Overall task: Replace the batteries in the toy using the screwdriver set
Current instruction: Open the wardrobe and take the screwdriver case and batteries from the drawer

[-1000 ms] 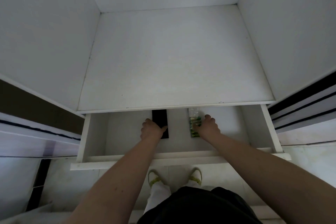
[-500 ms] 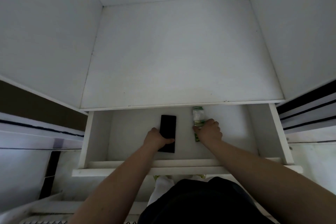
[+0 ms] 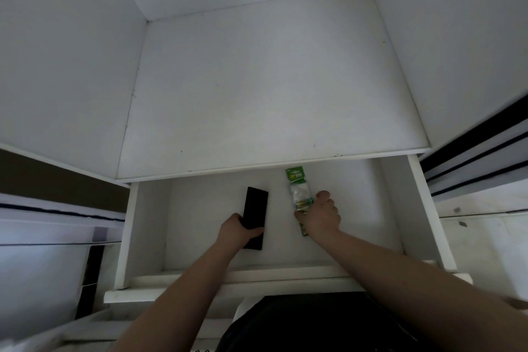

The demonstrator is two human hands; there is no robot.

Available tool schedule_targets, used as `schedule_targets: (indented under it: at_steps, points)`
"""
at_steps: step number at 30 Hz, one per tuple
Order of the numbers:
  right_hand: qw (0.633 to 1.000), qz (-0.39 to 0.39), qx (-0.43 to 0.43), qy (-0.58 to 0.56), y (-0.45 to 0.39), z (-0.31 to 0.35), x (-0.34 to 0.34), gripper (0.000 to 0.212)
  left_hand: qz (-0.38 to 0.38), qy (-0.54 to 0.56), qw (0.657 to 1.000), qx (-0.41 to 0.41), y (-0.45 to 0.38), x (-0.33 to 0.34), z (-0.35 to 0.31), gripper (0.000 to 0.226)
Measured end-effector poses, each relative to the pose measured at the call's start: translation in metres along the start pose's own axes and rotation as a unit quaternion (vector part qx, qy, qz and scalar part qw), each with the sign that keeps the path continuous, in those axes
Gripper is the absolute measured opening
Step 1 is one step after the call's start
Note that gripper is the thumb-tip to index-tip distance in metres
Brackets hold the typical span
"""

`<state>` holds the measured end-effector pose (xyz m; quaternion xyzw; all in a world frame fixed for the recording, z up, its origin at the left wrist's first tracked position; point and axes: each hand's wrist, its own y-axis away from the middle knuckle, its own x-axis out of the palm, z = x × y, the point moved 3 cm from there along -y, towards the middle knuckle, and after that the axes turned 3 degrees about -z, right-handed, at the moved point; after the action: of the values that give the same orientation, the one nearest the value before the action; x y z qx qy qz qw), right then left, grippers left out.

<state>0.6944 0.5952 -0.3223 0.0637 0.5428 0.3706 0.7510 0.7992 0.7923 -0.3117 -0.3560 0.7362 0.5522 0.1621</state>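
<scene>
Both hands are inside an open white drawer. My left hand grips the near end of a flat black case, which looks like the screwdriver set. My right hand holds a green and clear pack of batteries around its middle; the pack's green top points toward the back of the drawer. No toy is in view.
A white shelf sits directly above the drawer, closed in by white side walls. Dark-striped panels flank the cabinet on the left and right. The drawer's front rim is just before my body.
Both hands have drawn the black case and the battery pack toward the drawer's front, out from under the shelf edge. My left hand's grip has closed around the case.
</scene>
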Motion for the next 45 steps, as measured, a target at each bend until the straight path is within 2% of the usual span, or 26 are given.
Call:
schedule_targets:
  at_steps: [4, 7, 12, 23, 26, 32, 37, 40, 43, 45]
  points:
    - [1.000, 0.009, -0.004, 0.007, 0.000, -0.001, 0.001, 0.067, 0.014, 0.018, 1.000, 0.001, 0.008, 0.004, -0.003, 0.064]
    - [0.999, 0.010, -0.010, 0.033, 0.000, 0.001, 0.002, 0.062, 0.029, 0.071, 0.997, -0.014, 0.012, 0.004, -0.004, 0.063]
    - [0.999, 0.017, 0.006, 0.028, 0.000, 0.004, 0.002, 0.061, 0.041, 0.116, 0.992, -0.042, 0.017, 0.002, -0.003, 0.064]
    - [0.998, 0.007, -0.023, 0.056, 0.004, 0.009, 0.001, 0.063, 0.033, 0.179, 0.982, -0.052, 0.020, 0.003, -0.004, 0.062]
    - [0.999, 0.025, -0.030, 0.021, 0.006, 0.011, 0.002, 0.063, 0.031, 0.201, 0.977, -0.055, 0.021, 0.001, -0.003, 0.062]
    - [0.994, 0.076, -0.071, -0.020, 0.000, 0.009, 0.005, 0.048, 0.041, 0.239, 0.969, -0.035, 0.024, -0.001, -0.003, 0.059]
    - [0.986, 0.125, -0.068, -0.086, 0.000, 0.009, 0.001, 0.045, 0.042, 0.215, 0.975, -0.016, 0.020, -0.001, -0.005, 0.055]
    - [0.972, 0.159, -0.043, -0.167, 0.004, 0.007, -0.003, 0.037, 0.050, 0.177, 0.983, 0.016, 0.019, -0.002, -0.010, 0.053]
    - [0.938, 0.206, -0.004, -0.279, 0.013, 0.004, -0.007, 0.025, 0.060, 0.177, 0.981, 0.044, 0.020, -0.004, -0.015, 0.048]
    - [0.919, 0.221, 0.017, -0.327, 0.020, 0.001, -0.016, 0.025, 0.071, 0.164, 0.981, 0.074, 0.023, -0.006, -0.017, 0.045]
